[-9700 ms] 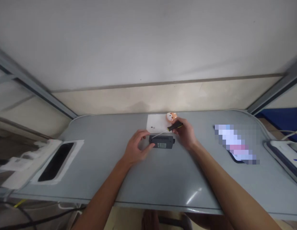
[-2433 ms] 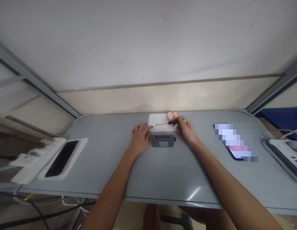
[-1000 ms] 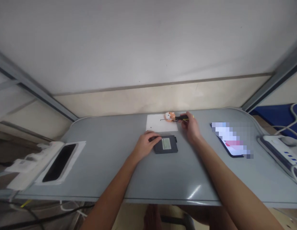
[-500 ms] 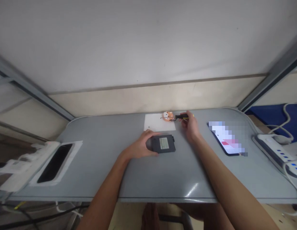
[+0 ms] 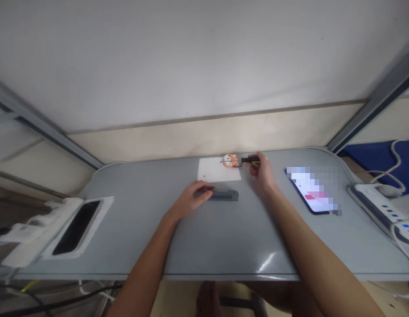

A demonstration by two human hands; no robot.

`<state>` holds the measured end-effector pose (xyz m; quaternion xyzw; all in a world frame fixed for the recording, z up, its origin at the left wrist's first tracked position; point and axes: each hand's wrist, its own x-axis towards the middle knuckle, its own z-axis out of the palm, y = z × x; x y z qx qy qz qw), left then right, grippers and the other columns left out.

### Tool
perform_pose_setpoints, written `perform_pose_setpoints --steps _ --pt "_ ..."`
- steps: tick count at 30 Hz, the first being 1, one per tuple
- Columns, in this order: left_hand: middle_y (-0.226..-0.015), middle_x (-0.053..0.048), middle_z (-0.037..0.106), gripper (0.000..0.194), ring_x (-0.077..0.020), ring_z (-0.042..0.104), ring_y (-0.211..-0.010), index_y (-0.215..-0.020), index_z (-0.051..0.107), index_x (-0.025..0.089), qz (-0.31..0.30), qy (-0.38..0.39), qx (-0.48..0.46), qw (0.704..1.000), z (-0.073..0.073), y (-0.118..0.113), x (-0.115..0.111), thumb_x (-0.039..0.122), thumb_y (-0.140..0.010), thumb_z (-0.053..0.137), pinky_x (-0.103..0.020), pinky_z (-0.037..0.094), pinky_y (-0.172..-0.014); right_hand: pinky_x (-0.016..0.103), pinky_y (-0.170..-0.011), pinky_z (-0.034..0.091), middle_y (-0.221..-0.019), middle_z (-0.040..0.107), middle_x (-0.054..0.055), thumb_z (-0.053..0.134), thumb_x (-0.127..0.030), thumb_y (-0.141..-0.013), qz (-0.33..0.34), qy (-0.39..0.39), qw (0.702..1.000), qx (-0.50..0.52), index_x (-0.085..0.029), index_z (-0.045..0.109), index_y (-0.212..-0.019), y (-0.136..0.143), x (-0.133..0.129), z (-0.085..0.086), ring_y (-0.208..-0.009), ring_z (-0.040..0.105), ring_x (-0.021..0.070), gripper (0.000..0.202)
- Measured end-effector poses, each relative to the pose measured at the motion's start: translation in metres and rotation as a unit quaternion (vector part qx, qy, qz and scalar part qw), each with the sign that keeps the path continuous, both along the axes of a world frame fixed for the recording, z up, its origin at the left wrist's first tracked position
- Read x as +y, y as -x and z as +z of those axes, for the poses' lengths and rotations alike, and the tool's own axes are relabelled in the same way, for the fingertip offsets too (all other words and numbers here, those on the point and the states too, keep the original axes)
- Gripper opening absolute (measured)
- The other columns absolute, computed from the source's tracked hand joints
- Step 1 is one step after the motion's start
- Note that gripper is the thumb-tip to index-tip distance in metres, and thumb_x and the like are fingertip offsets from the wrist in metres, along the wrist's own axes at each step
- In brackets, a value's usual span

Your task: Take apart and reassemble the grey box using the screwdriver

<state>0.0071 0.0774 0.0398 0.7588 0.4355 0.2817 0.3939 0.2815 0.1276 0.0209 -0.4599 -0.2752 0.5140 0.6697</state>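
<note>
Ventilated dark-grey case (image 5: 224, 197) sits around the counter's (image 5: 230, 242) middle, long axis parallel to the near edge, slotted face turned to view; the left hand (image 5: 188, 201) pinches its left end, apparently for steadiness. Toward the far edge, the right hand (image 5: 262, 172) grips a screwdriver (image 5: 249, 160) by its handle, tip pointing left, seemingly held clear of the case.

The dark grey box (image 5: 228, 197) sits mid-tabletop (image 5: 191, 246), just near of a white sheet (image 5: 209, 169), its long, narrow slotted side facing near and its left end between the left hand's fingers (image 5: 207, 195). Farther off, the screwdriver (image 5: 248, 160), black-handled with a touch of yellow, is gripped in the right hand's fingers (image 5: 262, 158), its thin shaft pointing left across an orange-and-white toy (image 5: 229, 164).
</note>
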Motion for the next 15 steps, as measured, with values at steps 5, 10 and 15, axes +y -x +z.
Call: perform_pose_setpoints --steps 5,10,15 --pt "-0.103 -0.005 0.073 0.039 -0.0227 0.066 -0.099 -0.099 0.074 0.021 0.032 -0.025 0.042 0.998 -0.001 -0.004 0.000 0.051 -0.102 0.050 -0.036 0.049 -0.090 0.029 -0.046 0.018 -0.061 0.061 0.002 0.063 -0.053 -0.083 -0.010 0.003 1.000 0.010 -0.019 0.067 -0.083 0.000 0.001 -0.001 -0.046 0.032 0.0086 0.034" --pt "-0.078 -0.002 0.063 0.051 -0.0179 0.057 -0.077 -0.076 0.061 0.019 0.075 -0.055 0.046 0.995 -0.011 -0.006 0.001 0.055 -0.106 0.040 -0.031 0.044 -0.073 0.027 -0.045 0.020 -0.062 0.062 0.002 0.065 -0.049 -0.082 -0.011 0.000 0.999 0.030 -0.020 0.069 -0.081 0.000 0.001 0.000 -0.047 0.037 0.0085 0.029" --pt "-0.083 -0.003 0.069 0.052 -0.0188 0.061 -0.080 -0.085 0.066 0.018 0.091 -0.053 0.008 0.994 -0.018 -0.009 0.003 0.054 -0.108 0.036 -0.031 0.048 -0.076 0.025 -0.043 0.024 -0.057 0.057 0.001 0.066 -0.038 -0.073 -0.005 0.010 0.997 0.079 -0.018 0.068 -0.068 0.005 -0.005 0.013 -0.046 0.039 0.0076 0.020"
